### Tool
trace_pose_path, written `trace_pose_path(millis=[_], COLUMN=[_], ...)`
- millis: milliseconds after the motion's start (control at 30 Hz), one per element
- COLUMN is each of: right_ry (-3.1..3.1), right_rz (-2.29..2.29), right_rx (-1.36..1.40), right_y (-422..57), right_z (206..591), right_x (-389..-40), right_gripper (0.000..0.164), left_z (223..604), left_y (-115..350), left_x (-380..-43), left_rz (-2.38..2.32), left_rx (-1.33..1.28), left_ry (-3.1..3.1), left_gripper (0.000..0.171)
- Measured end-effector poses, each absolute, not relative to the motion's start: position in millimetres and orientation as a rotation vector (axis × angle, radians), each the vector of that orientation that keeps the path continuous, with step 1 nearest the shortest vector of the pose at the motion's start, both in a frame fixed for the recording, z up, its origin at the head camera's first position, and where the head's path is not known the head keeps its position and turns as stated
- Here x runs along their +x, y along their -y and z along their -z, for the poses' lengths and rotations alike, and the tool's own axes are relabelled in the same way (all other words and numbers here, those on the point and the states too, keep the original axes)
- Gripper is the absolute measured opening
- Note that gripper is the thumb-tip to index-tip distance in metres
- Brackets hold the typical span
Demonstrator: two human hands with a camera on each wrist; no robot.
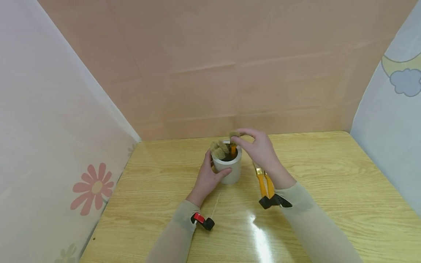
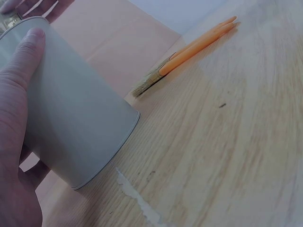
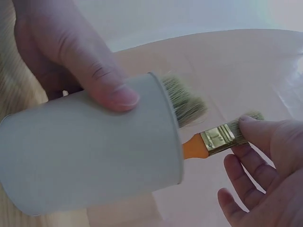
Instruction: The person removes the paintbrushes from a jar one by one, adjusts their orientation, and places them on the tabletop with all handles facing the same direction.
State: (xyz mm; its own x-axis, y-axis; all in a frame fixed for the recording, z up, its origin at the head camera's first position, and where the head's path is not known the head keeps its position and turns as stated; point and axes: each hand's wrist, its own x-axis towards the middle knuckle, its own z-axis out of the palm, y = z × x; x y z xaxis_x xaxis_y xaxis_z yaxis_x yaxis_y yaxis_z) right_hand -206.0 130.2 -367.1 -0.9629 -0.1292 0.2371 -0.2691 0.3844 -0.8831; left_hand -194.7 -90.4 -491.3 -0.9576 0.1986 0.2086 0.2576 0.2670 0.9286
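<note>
A light grey cylindrical pot stands on the wooden table. My left hand grips its side, thumb across the front. Bristle ends of several paintbrushes stick up from the pot's left part. At the mouth's right side, my right hand pinches a paintbrush by its bristles, thumb on one face. That brush has an orange handle and a gold ferrule; its handle points down into the pot, the lower part hidden inside. In the right wrist view, the other right fingers hang loosely curled below the bristles.
Two more orange-handled paintbrushes lie side by side on the table, right of the pot, partly under my right forearm. A pinkish-brown sheet rises behind the table, with white patterned sheets at both sides.
</note>
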Motion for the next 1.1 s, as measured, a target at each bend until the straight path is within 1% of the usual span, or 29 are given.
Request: trace_pose_path(millis=[333,533,633,900,1100], right_ry=[2.302,2.104,2.01,1.857,1.827], right_rz=[-1.707,-1.796,-1.866,-2.001,-2.039], right_rx=[0.364,0.362,0.345,0.319,0.264], right_y=[-136.1,-145.5,-150.4,-169.8,-185.8], right_z=[340.2,331.3,327.9,331.7,339.3], right_x=[-187.7,-180.8,-177.4,-172.8,-169.7], right_gripper=[0.03,0.024,0.024,0.025,0.022], left_z=[491.2,491.1,491.1,492.2,489.6], left_y=[91.1,93.1,93.8,93.4,92.4], left_x=[-194.6,-193.9,-194.0,-192.9,-193.1], left_rz=[1.819,1.814,1.808,1.805,1.808], left_rx=[-0.425,-0.412,-0.411,-0.418,-0.425], left_ry=[2.468,2.476,2.476,2.462,2.459], left_gripper=[0.104,0.103,0.103,0.103,0.104])
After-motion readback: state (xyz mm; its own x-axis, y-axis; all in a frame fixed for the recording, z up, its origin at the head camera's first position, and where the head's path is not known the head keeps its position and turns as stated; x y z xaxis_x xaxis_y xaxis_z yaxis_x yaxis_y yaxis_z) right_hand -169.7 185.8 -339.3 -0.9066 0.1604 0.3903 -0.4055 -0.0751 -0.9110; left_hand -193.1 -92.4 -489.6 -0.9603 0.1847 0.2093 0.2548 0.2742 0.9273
